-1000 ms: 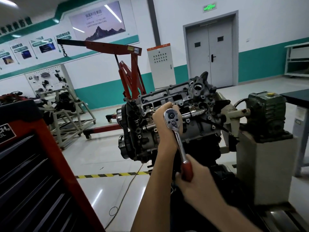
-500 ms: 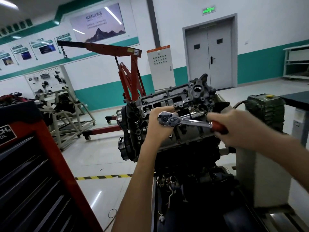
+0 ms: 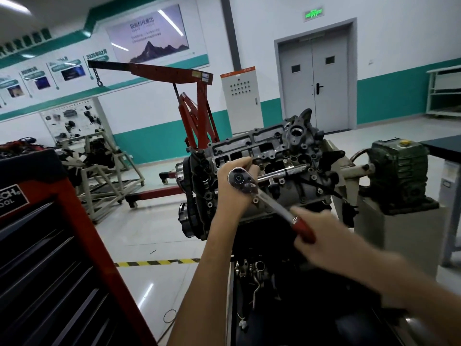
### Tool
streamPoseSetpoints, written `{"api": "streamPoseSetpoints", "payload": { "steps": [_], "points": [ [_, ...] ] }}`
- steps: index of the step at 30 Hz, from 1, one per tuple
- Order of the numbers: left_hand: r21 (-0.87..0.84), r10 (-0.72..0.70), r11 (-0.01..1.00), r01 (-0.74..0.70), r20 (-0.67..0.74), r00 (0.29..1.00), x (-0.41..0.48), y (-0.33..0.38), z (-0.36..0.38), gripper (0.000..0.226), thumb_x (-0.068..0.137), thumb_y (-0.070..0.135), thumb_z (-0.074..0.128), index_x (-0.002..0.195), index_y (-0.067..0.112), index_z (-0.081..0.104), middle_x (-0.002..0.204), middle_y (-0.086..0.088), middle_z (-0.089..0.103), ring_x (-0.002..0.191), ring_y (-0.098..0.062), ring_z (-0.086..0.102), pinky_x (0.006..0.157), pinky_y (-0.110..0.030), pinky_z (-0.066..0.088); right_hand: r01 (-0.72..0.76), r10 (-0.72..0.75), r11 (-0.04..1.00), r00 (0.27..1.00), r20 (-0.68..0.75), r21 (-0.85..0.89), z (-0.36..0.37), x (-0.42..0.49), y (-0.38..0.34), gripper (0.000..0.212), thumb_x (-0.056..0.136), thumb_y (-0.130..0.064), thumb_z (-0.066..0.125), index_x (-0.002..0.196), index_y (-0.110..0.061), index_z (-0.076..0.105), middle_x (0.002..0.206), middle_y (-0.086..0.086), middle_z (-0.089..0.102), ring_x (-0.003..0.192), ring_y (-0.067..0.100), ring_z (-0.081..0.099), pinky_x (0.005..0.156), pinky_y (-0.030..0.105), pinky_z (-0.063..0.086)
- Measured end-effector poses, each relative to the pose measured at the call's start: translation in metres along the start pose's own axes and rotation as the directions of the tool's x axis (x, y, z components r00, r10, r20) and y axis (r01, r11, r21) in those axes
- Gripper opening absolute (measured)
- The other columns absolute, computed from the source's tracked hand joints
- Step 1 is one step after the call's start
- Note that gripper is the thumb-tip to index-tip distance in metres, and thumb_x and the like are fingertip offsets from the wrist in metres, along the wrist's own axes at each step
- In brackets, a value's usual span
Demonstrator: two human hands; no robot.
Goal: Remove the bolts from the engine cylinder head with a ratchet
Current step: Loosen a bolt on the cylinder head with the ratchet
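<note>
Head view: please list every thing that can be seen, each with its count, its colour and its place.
cylinder head: one, grey, centre, on a stand
ratchet: one, silver with red handle, in front of the cylinder head
extension bar: one, silver, from the ratchet toward the cylinder head
hoist: one, red, behind the cylinder head
tool chest: one, red and black, lower left
cabinet: one, white with orange top, at the far wall
door: one double, grey, far wall
exit sign: one, green, above the door
gearbox: one, green, right
tape: one strip, yellow and black, on the floor
left hand: one, holds the ratchet's head end
right hand: one, blurred, grips the red handle
</note>
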State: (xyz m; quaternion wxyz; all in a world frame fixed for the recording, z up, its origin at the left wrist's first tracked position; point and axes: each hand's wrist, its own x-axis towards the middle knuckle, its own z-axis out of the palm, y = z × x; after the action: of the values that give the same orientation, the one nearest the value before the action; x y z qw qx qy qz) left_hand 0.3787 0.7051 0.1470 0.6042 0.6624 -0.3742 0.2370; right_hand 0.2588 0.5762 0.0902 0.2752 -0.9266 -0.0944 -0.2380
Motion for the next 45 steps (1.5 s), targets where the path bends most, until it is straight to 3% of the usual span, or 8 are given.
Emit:
{"api": "streamPoseSetpoints", "payload": {
  "steps": [6,13,18,23,28,34,39,45],
  "points": [
    [0.086,0.046,0.994,-0.065,0.211,0.976,0.007,-0.001,-0.001,0.021,0.071,0.022,0.058,0.064,0.002,0.061,0.059,-0.005,0.049,0.053,-0.018,0.045,0.052,-0.026,0.036,0.149,-0.181,0.851,0.983,-0.016,-0.504,-0.082,0.036,0.02,0.015,0.076,-0.013,0.058,0.089,-0.019,0.053,0.051,-0.018,0.041,0.044,-0.007,0.044,0.039,0.011,0.034],
    [-0.105,-0.054,0.994,0.04,-0.128,0.99,0.005,-0.002,0.029,0.042,0.081,-0.016,0.052,0.049,0.004,0.034,0.049,-0.001,0.025,0.047,-0.007,0.024,0.046,-0.023,0.021,-0.094,0.139,0.98,0.955,-0.263,0.174,0.031,-0.018,-0.011,0.029,0.076,0.0,0.065,0.086,-0.021,0.049,0.052,-0.014,0.041,0.045,-0.005,0.052,0.04,0.001,0.03],
    [-0.145,-0.079,0.988,0.056,-0.152,0.985,0.001,-0.002,0.032,0.039,0.086,-0.01,0.054,0.052,-0.005,0.035,0.051,-0.008,0.031,0.05,-0.016,0.028,0.048,-0.028,0.02,-0.169,0.258,0.889,0.953,-0.16,0.426,0.069,-0.016,-0.033,0.028,0.081,-0.008,0.058,0.076,-0.029,0.042,0.058,0.004,0.046,0.039,0.008,0.041,0.04,0.023,0.038],
    [-0.018,0.022,1.0,-0.022,0.015,1.0,0.004,0.001,0.012,0.023,0.078,0.004,0.054,0.06,0.014,0.045,0.054,-0.004,0.037,0.054,-0.008,0.038,0.054,-0.027,0.032,-0.007,0.008,0.996,1.0,0.008,-0.091,-0.025,0.002,0.009,0.025,0.077,-0.005,0.06,0.095,-0.022,0.054,0.057,-0.011,0.048,0.04,0.001,0.05,0.042,0.009,0.039],
    [0.134,0.073,0.985,-0.107,0.243,0.967,0.011,0.003,0.003,0.025,0.072,0.012,0.05,0.05,0.003,0.042,0.047,0.001,0.034,0.051,-0.012,0.03,0.051,-0.029,0.023,0.14,-0.157,0.818,0.987,0.018,-0.558,-0.092,0.038,0.02,0.022,0.077,-0.014,0.063,0.097,-0.018,0.056,0.053,-0.019,0.037,0.047,-0.003,0.043,0.045,0.011,0.031],
    [-0.043,-0.025,0.999,0.022,-0.075,0.997,0.003,-0.002,0.02,0.04,0.081,-0.008,0.052,0.049,0.006,0.033,0.05,-0.005,0.027,0.049,-0.01,0.026,0.05,-0.028,0.021,-0.082,0.072,0.995,0.984,-0.163,-0.055,-0.001,-0.008,0.002,0.024,0.076,-0.006,0.065,0.094,-0.018,0.055,0.054,-0.011,0.048,0.037,0.002,0.045,0.04,0.007,0.034],
    [-0.139,-0.093,0.988,0.073,-0.147,0.985,0.003,-0.001,0.028,0.039,0.085,-0.011,0.054,0.052,0.001,0.038,0.049,0.003,0.03,0.046,-0.004,0.027,0.046,-0.015,0.023,-0.139,0.227,0.888,0.961,-0.155,0.439,0.075,-0.016,-0.041,0.029,0.081,-0.007,0.06,0.075,-0.028,0.041,0.055,-0.001,0.044,0.04,0.006,0.042,0.042,0.013,0.036],
    [-0.053,-0.03,0.998,0.031,0.017,0.999,0.002,-0.004,0.001,0.009,0.083,-0.004,0.063,0.076,0.001,0.062,0.059,-0.008,0.045,0.055,-0.007,0.042,0.054,-0.018,0.039,-0.025,0.027,0.994,0.999,0.018,-0.108,-0.016,0.002,0.005,0.023,0.078,-0.01,0.06,0.092,-0.026,0.051,0.057,-0.009,0.048,0.038,0.003,0.047,0.041,0.009,0.034]
  ]
}}
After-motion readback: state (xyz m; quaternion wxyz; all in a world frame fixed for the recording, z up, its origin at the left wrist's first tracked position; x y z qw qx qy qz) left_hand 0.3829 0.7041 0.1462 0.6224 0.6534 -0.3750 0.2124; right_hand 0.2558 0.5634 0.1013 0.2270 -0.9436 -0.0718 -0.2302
